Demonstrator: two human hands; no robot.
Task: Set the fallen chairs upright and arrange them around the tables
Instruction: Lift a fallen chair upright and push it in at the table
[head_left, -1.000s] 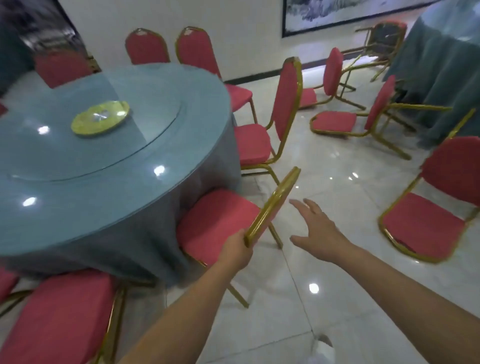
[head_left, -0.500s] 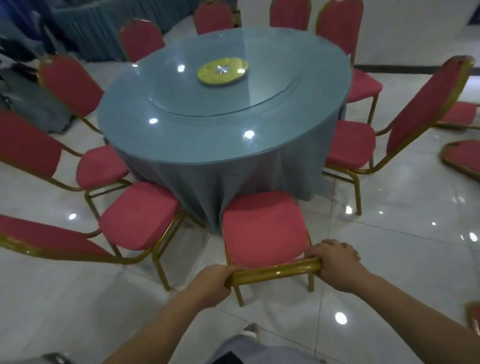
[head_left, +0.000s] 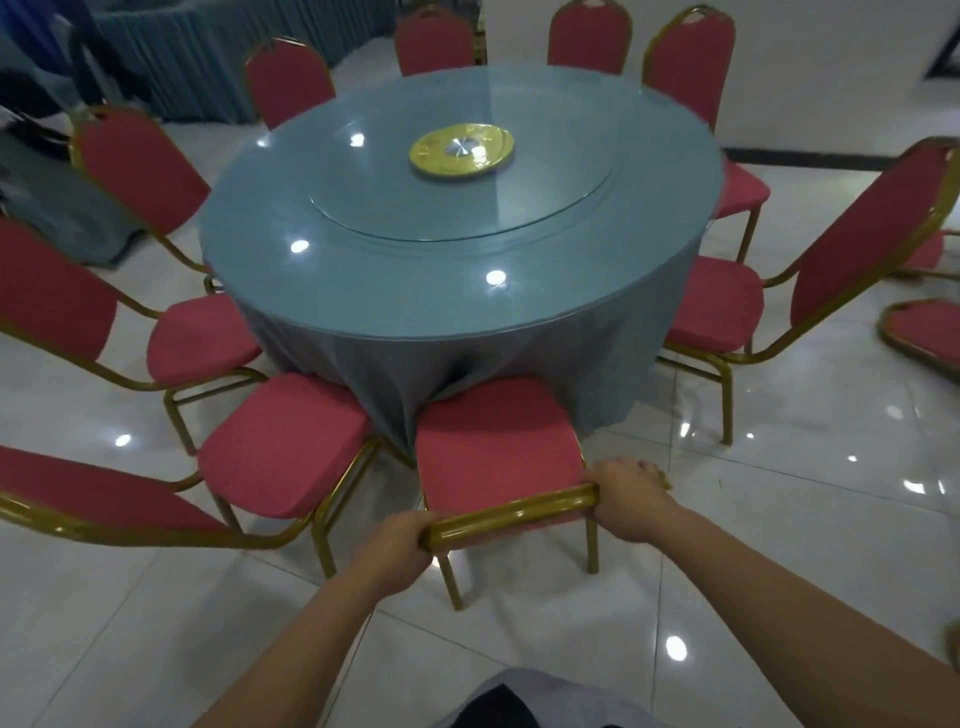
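Observation:
A red-cushioned chair (head_left: 493, 447) with a gold frame stands upright right in front of me, its seat front touching the grey cloth of the round table (head_left: 415, 291). My left hand (head_left: 397, 540) grips the left end of its gold top rail. My right hand (head_left: 631, 496) grips the rail's right end. Several more red chairs ring the table, among them one at my left (head_left: 283, 452) and one at the right (head_left: 717, 306). A fallen chair (head_left: 924, 330) lies on the floor at the far right edge.
A glass turntable with a yellow centre plate (head_left: 460, 150) sits on the table. Grey draped tables and dark clutter (head_left: 52, 182) fill the back left. A white wall with a dark skirting (head_left: 831, 78) runs behind. Glossy white tiles (head_left: 779, 519) stretch to my right.
My right hand has taken hold of the rail beside my left. The chair has turned to face the table and moved in until its seat meets the cloth.

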